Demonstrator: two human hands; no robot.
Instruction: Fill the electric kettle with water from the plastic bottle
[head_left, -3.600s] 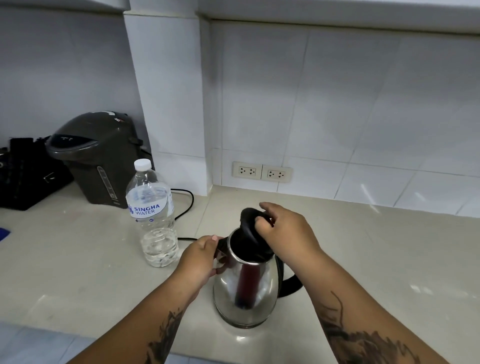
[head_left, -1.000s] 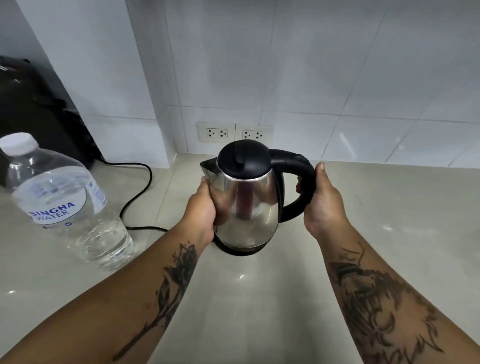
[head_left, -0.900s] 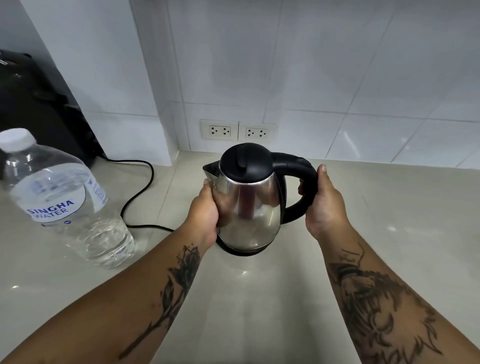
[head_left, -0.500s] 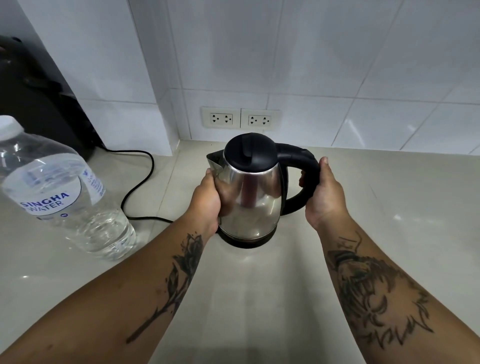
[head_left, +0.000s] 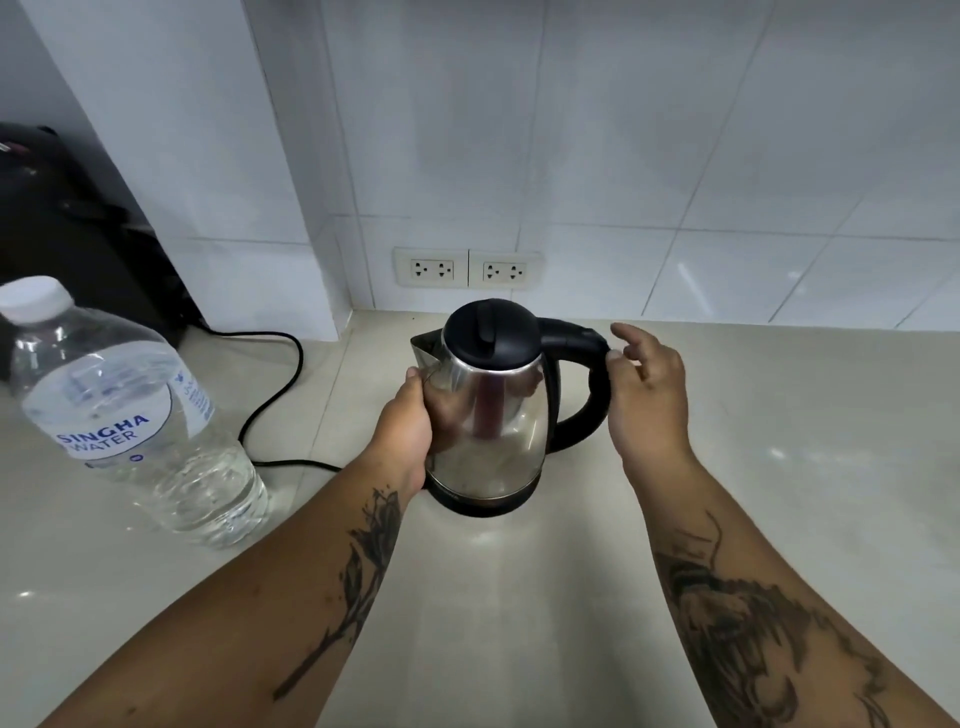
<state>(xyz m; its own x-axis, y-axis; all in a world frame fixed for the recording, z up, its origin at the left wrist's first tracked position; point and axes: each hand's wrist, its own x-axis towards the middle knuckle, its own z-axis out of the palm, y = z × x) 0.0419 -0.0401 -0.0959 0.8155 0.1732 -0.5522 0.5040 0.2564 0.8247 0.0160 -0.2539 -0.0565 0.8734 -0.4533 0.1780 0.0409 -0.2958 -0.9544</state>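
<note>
The kettle (head_left: 488, 410) is standing on the surface (head_left: 779, 493), in front of the wall sockets (head_left: 467, 268). The bottle (head_left: 130, 415) is standing well to its left, with a cable (head_left: 275, 410) lying between them.

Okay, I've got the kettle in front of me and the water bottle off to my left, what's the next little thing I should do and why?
Probably open the kettle's black lid first. It sits shut on the electric kettle, so no water can go in yet. Your right hand is open beside the handle, free to do it, while your left hand steadies the steel body. The plastic bottle stands capped on the counter.
</note>
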